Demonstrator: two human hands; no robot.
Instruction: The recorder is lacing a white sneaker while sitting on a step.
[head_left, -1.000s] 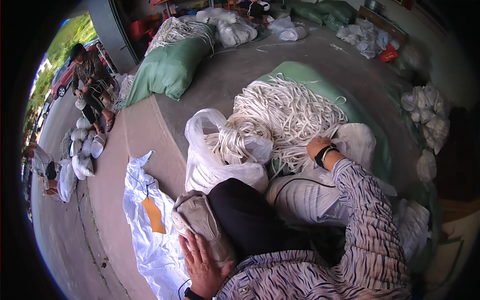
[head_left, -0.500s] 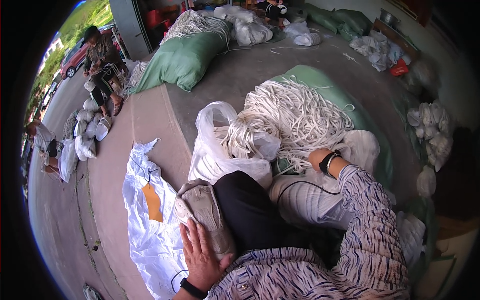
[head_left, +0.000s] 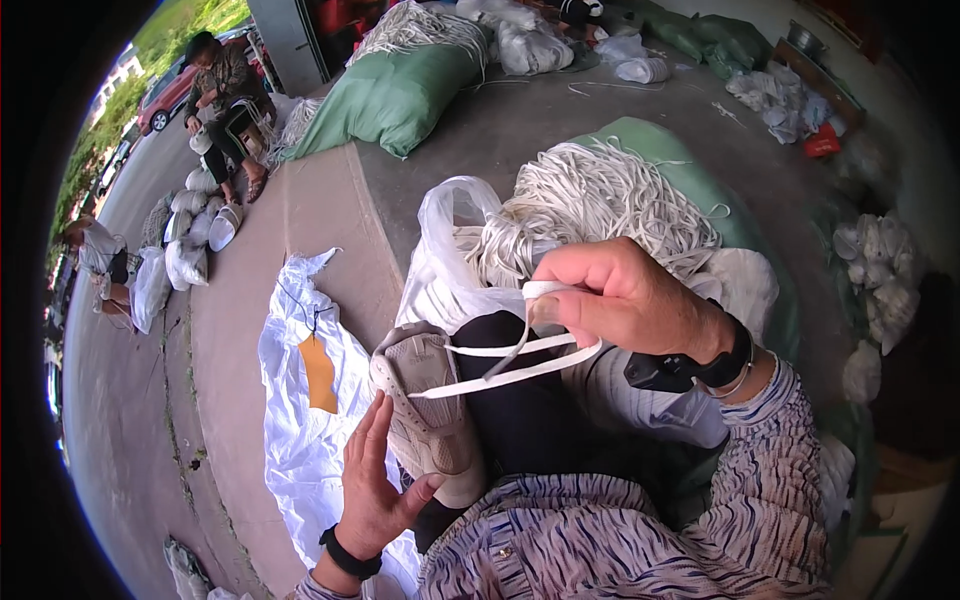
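A beige sneaker [head_left: 443, 455] rests on my lap beside my dark trouser leg. My right hand [head_left: 640, 305] is closed in a pinch on a white shoelace [head_left: 480, 384], to the right of the sneaker. Loops of the lace stretch from my fingers to the sneaker's eyelet area; I cannot tell which eyelets it passes through. At the sneaker's left side, my left hand [head_left: 375, 490] is open with fingers stretched out, its fingertips close to the upper. Behind my right hand lies a big heap of white laces [head_left: 620, 195] on a green sack [head_left: 655, 140].
A clear plastic bag [head_left: 432, 245] with laces stands ahead of my knee. White sheeting [head_left: 290, 345] with an orange piece [head_left: 320, 375] lies at left. Farther off are a full green sack [head_left: 390, 105], a seated person [head_left: 225, 90] and bundled white goods [head_left: 885, 265] at right.
My right hand has moved from the lace heap towards the sneaker and now holds a white lace. My left hand has shifted off the sneaker's top to its left side.
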